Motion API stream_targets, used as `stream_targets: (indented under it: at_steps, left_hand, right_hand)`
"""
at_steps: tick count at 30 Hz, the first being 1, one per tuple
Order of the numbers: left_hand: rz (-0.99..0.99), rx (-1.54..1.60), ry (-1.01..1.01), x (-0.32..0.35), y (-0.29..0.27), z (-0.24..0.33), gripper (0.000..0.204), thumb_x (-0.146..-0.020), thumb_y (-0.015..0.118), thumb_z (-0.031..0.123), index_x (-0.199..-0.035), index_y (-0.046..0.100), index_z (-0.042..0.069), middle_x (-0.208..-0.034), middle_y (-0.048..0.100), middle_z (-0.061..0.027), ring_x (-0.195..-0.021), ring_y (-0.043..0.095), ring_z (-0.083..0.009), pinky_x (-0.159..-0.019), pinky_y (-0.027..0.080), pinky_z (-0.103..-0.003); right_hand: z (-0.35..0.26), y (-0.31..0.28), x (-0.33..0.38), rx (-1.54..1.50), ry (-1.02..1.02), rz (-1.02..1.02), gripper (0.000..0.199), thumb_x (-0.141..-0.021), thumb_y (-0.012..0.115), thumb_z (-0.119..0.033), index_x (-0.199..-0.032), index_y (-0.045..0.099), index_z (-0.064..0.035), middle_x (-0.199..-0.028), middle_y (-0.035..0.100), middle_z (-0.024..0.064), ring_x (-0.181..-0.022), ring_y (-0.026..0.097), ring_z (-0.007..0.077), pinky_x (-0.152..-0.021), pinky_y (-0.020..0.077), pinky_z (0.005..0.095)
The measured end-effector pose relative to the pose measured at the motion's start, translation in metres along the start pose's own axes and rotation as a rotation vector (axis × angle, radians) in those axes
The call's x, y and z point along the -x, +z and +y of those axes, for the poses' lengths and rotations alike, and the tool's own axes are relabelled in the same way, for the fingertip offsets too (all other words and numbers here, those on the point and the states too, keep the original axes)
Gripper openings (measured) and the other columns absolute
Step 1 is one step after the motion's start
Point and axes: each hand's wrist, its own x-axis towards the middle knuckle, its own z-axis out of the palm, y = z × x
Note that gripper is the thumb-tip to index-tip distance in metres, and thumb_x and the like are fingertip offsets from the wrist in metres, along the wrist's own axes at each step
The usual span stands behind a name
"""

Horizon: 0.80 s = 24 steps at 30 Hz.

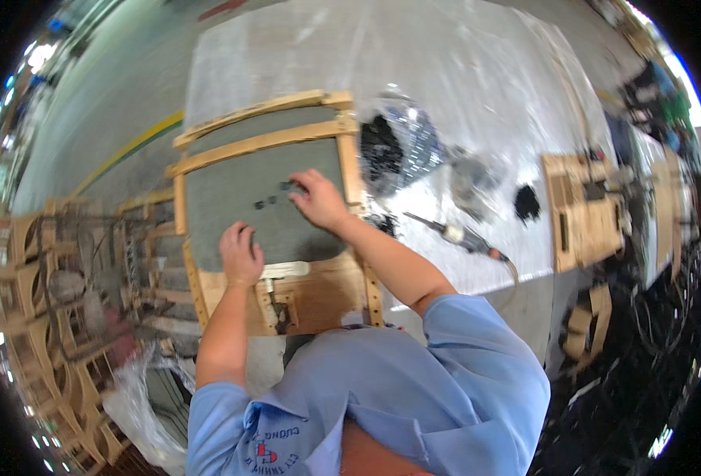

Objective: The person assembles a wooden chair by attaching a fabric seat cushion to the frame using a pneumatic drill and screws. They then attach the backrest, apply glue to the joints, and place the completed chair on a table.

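A grey padded panel (223, 186) lies in a light wooden frame (263, 147) in front of me. Several small black pieces (266, 202) rest on the panel near its middle. My right hand (318, 200) is closed at the fingertips on one small black piece (288, 186), whose exact kind I cannot make out. My left hand (241, 254) rests on the panel's left part, fingers loosely bent and apart, holding nothing visible. Just right of it, a mallet with a pale head (287, 270) lies across the panel's near edge and a wooden board (330, 297).
Plastic sheeting (477, 95) covers the table. On it are a bag of black parts (382, 151), a corded power driver (465, 238), a black pile (527, 203) and a wooden block (584, 214). Wooden frame parts (41, 317) stand at the left.
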Motion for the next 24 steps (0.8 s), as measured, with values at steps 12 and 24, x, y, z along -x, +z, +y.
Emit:
stream_targets:
  at_steps: [12,24]
  left_hand:
    - [0.179,0.101,-0.042,-0.029,0.025,0.050,0.013,-0.087,0.068,0.010,-0.098,0.064,0.004,-0.112,0.064,-0.0144,-0.110,0.057,-0.0376,-0.097,0.045,-0.048]
    - [-0.417,0.087,0.818,-0.080,0.135,0.239,0.018,-0.082,0.066,0.012,-0.100,0.072,0.010,-0.107,0.063,-0.0082,-0.111,0.054,-0.0298,-0.099,0.041,-0.044]
  right_hand:
    - [0.080,-0.178,0.222,-0.720,1.092,0.959,0.060,-0.099,0.063,-0.053,-0.109,0.059,0.0057,-0.090,0.072,0.0190,-0.066,0.071,0.0250,-0.053,0.0583,0.0363]
    - [0.094,-0.217,0.197,-0.815,1.251,1.090,0.079,-0.081,0.075,-0.068,-0.089,0.061,0.0090,-0.074,0.068,0.0232,-0.059,0.070,0.0341,-0.056,0.0621,0.0462]
